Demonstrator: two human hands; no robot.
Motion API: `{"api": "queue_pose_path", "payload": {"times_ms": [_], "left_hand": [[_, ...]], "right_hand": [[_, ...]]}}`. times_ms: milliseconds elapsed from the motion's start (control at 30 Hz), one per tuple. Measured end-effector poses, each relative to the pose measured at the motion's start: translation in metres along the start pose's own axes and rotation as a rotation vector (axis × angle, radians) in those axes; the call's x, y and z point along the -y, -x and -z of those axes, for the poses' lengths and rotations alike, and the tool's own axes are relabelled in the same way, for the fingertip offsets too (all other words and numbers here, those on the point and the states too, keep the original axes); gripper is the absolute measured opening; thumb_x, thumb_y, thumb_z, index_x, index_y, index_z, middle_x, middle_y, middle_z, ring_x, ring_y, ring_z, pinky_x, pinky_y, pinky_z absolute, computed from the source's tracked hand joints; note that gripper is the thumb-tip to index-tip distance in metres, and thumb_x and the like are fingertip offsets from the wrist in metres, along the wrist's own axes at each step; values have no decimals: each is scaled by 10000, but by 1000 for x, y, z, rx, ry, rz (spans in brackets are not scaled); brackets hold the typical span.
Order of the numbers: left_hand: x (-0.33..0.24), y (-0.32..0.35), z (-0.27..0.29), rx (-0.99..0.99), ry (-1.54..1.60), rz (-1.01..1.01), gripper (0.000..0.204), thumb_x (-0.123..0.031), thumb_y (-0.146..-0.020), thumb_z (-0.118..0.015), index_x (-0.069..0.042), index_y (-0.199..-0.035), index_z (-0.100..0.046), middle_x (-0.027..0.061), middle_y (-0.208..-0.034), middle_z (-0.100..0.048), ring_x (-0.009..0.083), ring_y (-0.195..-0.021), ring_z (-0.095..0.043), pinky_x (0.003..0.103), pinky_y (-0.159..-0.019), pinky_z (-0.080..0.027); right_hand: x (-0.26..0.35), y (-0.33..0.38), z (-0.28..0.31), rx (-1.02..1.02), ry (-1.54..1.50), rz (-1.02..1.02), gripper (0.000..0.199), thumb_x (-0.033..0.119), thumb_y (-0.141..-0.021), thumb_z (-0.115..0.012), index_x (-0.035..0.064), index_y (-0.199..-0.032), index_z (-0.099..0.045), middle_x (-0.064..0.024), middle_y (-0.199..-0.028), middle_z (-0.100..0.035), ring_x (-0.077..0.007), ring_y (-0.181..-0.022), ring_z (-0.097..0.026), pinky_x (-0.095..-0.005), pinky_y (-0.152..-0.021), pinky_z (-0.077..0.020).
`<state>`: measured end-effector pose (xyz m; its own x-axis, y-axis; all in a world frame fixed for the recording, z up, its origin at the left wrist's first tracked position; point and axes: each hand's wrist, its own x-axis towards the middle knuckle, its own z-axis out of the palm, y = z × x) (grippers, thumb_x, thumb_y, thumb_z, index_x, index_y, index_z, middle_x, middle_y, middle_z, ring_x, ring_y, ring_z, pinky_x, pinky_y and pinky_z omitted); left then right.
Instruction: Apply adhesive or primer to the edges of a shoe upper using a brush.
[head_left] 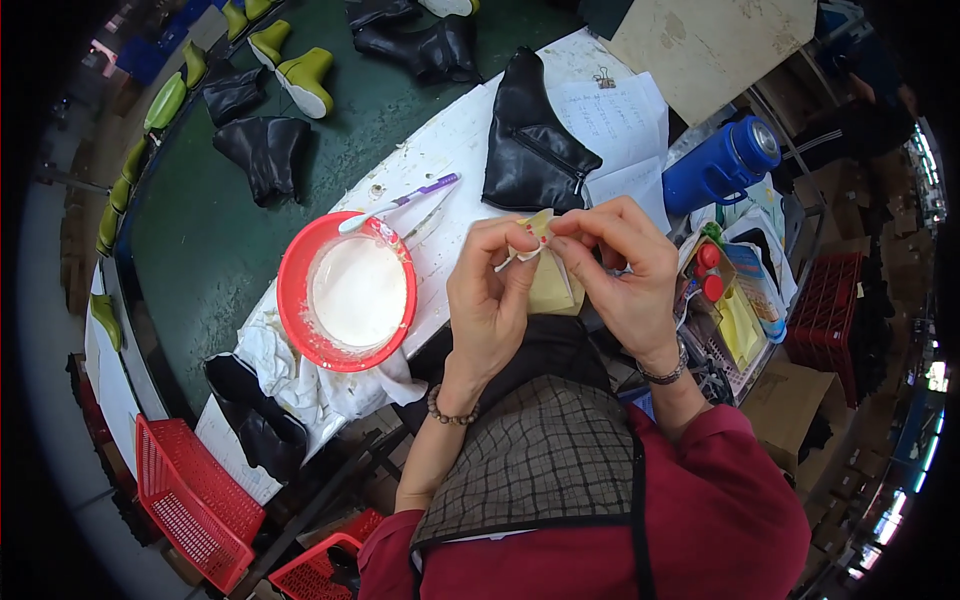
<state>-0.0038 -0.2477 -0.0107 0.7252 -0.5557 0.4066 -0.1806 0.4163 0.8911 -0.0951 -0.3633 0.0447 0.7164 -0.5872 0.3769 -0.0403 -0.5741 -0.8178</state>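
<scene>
At the bottom of the frame we wore a checked apron [545, 465] over red sleeves, with our forearms rising toward the centre. Our left hand [490, 300], a bead bracelet at its wrist, was closed in a pinch on the lower left edge of a small pale yellow piece [553, 285]. Our right hand [625, 275] pinched the same piece at its top, fingertips curled in and almost meeting those of the left. The piece hung between both hands, just right of centre, above the white worktable [450, 150].

Left of the hands stood a red bowl [295, 290] of white paste, with a purple-handled brush [400, 203] lying across its upper rim and white rags [290, 375] under it. Past the hands lay a black boot upper [530, 140] on sheets of paper. A blue flask [722, 165] sat at the upper right. Farther off, in the upper left, black boots [260, 150] and green lasts [300, 75] rested on a green belt.
</scene>
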Motion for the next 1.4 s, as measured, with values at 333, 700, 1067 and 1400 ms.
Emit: {"api": "queue_pose_path", "payload": {"times_ms": [333, 700, 1067, 1400], "left_hand": [[-10, 1, 12, -47, 116, 156, 332, 22, -989, -603, 28, -1313, -532, 94, -1134, -663, 90, -991, -638, 220, -838, -517], [-16, 3, 8, 25, -127, 81, 486, -8, -975, -648, 50, -1429, -485, 82, -990, -704, 81, -868, -622, 207, -781, -492], [-13, 6, 1, 39, -234, 0, 443, 19, -952, -658, 44, -1381, -550, 133, -1065, -753, 146, -973, -702, 270, -886, -538], [-14, 7, -8, 11, -83, 40, 546, 40, -971, -621, 59, -1477, -415, 158, -1106, -732, 152, -1006, -691, 273, -906, -535]], "right_hand": [[12, 1, -1, 26, -52, -41, 143, 33, -831, -781, 19, -967, -740, -44, -846, -668, -89, -590, -577, -236, -512, -425], [17, 1, 8, 57, -33, -28, 168, 20, -834, -761, 18, -991, -701, -50, -838, -669, -107, -565, -590, -246, -515, -455], [16, -2, 16, 140, -29, -93, 136, 10, -818, -744, 23, -922, -657, -52, -824, -631, -130, -634, -637, -266, -554, -497], [7, 4, 8, -15, -119, -59, 177, -3, -817, -755, 14, -973, -674, -72, -879, -639, -165, -722, -669, -289, -610, -532]]}}
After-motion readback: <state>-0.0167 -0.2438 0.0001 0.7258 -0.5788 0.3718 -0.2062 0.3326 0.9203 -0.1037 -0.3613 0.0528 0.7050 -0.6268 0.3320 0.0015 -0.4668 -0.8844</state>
